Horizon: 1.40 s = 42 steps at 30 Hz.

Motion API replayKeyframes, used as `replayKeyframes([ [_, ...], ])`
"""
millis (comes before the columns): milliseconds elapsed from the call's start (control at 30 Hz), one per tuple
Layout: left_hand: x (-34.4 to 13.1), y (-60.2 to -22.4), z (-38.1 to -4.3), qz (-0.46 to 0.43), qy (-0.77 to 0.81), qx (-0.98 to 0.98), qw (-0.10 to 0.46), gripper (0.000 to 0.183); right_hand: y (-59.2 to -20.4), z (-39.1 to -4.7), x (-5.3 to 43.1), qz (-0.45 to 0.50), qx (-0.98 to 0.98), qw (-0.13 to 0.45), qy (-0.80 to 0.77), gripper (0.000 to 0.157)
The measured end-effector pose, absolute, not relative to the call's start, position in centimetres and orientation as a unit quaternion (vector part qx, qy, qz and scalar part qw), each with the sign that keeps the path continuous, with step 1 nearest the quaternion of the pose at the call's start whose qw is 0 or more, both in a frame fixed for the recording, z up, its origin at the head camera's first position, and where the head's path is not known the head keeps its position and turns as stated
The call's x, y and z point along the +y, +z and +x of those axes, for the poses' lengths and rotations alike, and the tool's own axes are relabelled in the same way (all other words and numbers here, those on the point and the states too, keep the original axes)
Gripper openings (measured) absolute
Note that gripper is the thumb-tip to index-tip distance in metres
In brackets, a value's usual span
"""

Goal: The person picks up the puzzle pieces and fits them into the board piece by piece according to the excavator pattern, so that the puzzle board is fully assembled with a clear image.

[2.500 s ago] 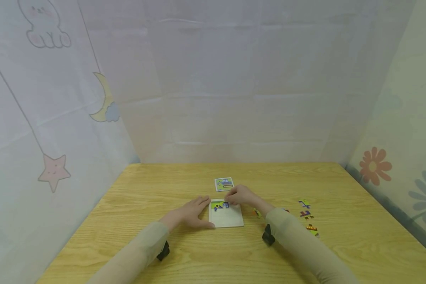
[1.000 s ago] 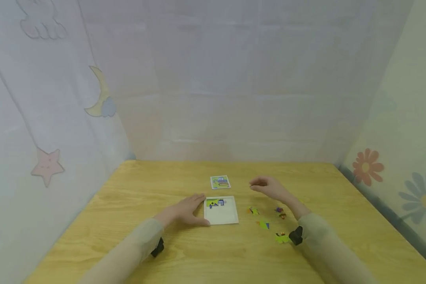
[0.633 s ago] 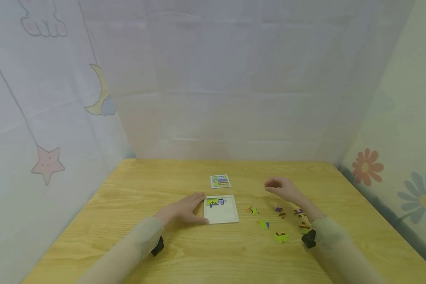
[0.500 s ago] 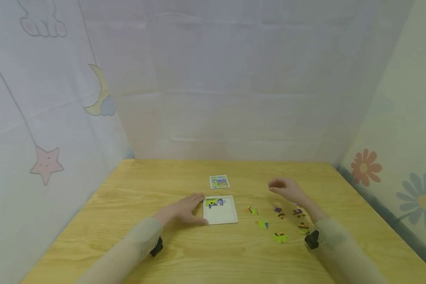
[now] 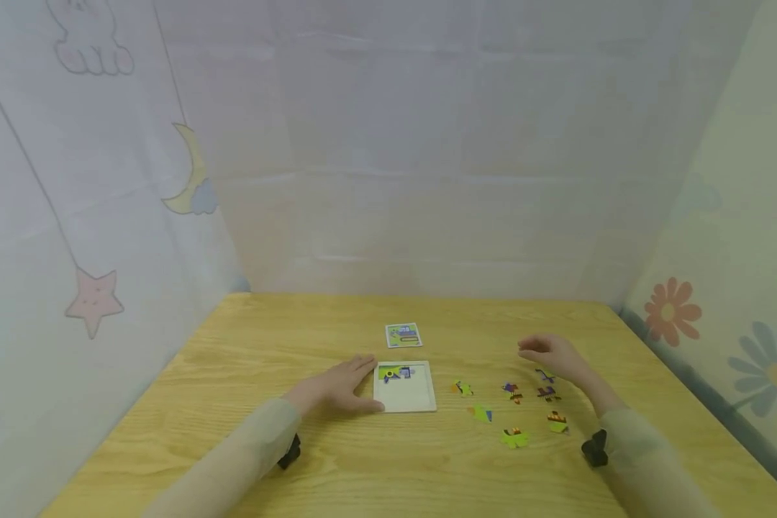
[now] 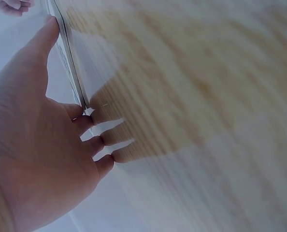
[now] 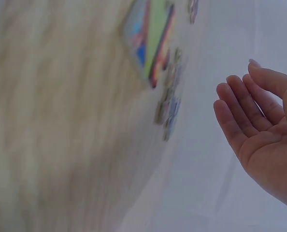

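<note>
My left hand (image 5: pixel 338 386) lies at the left side of a white puzzle tray (image 5: pixel 401 397), its thumb and fingertips touching the tray's edge; the left wrist view shows the same spread hand (image 6: pixel 47 130). Joined puzzle pieces (image 5: pixel 391 373) in green and purple fill the tray's upper left. My right hand (image 5: pixel 553 357) hovers over the table's right side, fingers loosely bent and holding nothing. Just below it lies a small purple puzzle piece (image 5: pixel 544 375). In the right wrist view the palm of the hand (image 7: pixel 259 130) faces the camera, apart from the blurred pieces (image 7: pixel 153 43).
Several loose puzzle pieces lie right of the tray, among them a green one (image 5: pixel 514 438), a green and blue one (image 5: pixel 481 414) and a striped one (image 5: pixel 547 393). A picture card (image 5: pixel 403 335) lies behind the tray on the wooden table (image 5: pixel 285 331).
My right hand has left the tray's top edge and moved right, over the loose pieces. The left hand stays at the tray's left side.
</note>
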<state>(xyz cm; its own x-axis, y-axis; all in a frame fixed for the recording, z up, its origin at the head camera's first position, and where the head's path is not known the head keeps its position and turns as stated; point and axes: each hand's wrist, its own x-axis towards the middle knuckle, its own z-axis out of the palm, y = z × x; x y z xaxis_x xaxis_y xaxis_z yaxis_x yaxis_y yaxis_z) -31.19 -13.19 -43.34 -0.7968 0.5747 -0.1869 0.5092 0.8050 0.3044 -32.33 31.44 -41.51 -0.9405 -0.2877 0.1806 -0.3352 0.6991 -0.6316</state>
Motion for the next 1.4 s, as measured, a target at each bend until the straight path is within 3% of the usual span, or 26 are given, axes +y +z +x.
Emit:
replayKeyframes([
  [700,-13.1,-43.4,-31.3,0.285,0.125,0.94,0.141,0.095,-42.7,-32.1,34.6,0.128,-0.941,-0.018,0.313,0.034],
  [1000,-13.1,-43.2,-31.3,0.288,0.131,0.939,0.137,0.094,-42.5,-32.0,34.9,0.108,-0.94,-0.067,0.317,0.05],
  [1400,-13.3,-43.6,-31.5,0.282,0.133,0.94,0.137,0.095,-42.5,-31.7,35.2,0.113,-0.948,-0.067,0.29,0.046],
])
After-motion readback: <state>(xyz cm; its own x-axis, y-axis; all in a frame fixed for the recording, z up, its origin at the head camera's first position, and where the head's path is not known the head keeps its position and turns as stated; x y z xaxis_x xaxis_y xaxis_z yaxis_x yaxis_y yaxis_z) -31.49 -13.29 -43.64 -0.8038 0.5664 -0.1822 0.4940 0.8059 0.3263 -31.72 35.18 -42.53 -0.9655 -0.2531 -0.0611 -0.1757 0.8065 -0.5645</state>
